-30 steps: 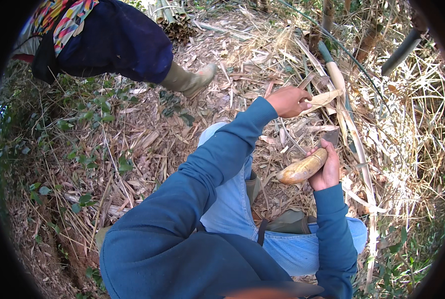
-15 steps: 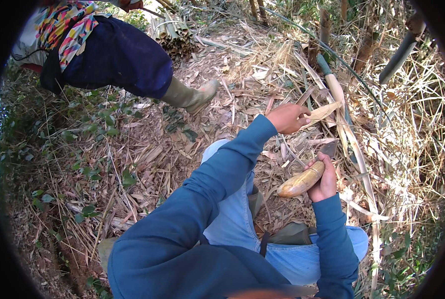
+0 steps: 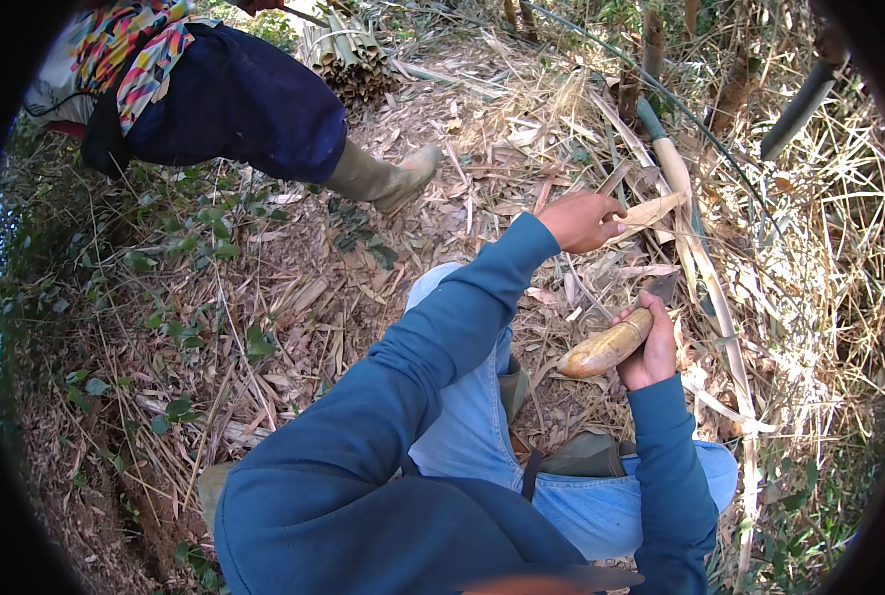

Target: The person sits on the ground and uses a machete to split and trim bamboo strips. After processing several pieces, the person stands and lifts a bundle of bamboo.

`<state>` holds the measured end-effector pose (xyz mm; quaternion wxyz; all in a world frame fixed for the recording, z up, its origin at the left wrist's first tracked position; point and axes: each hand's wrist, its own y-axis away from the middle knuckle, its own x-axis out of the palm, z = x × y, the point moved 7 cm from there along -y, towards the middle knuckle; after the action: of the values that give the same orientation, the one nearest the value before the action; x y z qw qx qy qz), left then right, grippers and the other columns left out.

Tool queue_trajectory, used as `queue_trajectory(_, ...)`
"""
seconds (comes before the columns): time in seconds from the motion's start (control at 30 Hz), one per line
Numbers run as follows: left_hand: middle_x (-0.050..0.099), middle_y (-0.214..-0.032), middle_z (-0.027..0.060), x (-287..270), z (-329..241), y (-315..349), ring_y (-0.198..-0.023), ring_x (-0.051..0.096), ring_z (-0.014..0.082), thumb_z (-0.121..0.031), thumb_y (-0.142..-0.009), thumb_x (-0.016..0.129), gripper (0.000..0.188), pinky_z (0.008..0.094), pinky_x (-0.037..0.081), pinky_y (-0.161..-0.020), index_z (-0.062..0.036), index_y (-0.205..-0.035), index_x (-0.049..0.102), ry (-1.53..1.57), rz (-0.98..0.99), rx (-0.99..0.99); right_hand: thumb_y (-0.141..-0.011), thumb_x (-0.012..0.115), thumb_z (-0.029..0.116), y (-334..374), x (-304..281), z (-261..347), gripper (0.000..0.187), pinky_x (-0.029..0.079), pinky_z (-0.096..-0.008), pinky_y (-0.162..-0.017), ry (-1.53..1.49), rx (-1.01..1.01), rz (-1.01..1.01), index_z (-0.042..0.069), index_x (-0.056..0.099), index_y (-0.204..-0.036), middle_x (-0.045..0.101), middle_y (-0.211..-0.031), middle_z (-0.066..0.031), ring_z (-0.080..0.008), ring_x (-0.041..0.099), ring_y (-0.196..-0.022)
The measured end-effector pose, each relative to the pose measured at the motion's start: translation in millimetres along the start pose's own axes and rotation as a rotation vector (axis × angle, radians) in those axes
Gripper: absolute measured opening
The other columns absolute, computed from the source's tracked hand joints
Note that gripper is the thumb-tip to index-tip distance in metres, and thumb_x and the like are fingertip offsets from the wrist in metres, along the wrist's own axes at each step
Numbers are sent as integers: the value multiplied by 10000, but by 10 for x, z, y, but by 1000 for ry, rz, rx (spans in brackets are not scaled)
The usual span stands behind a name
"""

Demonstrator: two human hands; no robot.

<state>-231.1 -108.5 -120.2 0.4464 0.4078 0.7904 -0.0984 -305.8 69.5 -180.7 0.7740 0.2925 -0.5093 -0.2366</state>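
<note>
My left hand [image 3: 581,221] reaches forward with its fingers closed on a pale, dry strip of bamboo sheath [image 3: 651,211], whose far end meets a peeled bamboo pole [image 3: 698,260]. Nearer to me, my right hand [image 3: 653,349] is wrapped round the thick wooden handle [image 3: 604,347] of a knife. Its short dark blade [image 3: 663,288] points away from me, toward the pole, and is partly lost among the litter. The handle's rounded butt faces left, toward my knees.
A co-worker's leg in a rubber boot [image 3: 388,181] stands at the upper left. Behind it lies a tied bundle of cut bamboo [image 3: 348,59]. A thin green stem [image 3: 695,121] slants across the upper right, near upright stalks [image 3: 654,45]. Dry leaves cover the ground.
Both my hands have shifted slightly forward, keeping hold of the sheath strip and the knife. The co-worker's boot appears a little higher in view.
</note>
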Motion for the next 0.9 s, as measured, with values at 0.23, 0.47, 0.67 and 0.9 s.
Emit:
queue_trajectory(0.23,696,-948,175,-9,-26,6,-889,662,320,-346,-944,557,367,411,491,-836,-95,-1203,622,8,14,-12,-927,548,203,-10,-12,18,110,495,-363,-730,2,-25,22,111,504,-968,481,-780,-23,-168,522,-722)
queue_trajectory(0.47,695,-980,174,10,-2,-1,-923,659,330,-345,-941,562,373,410,492,-847,-92,-1210,615,25,0,5,-922,550,212,-29,-16,-3,125,491,-356,-728,3,-11,16,109,504,-975,481,-776,-27,-168,518,-718)
queue_trajectory(0.67,683,-1038,178,9,-6,12,-974,648,334,-347,-938,566,377,408,490,-870,-92,-1211,614,2,31,-34,-924,550,214,4,6,-9,127,491,-351,-715,-3,4,-3,110,498,-973,480,-779,-28,-168,516,-719)
queue_trajectory(0.9,680,-1030,190,4,-40,43,-988,639,347,-348,-936,564,369,423,486,-882,-94,-1196,623,-3,10,-7,-934,542,215,11,-4,-23,119,493,-354,-718,-13,3,4,113,498,-977,473,-798,-30,-172,514,-724)
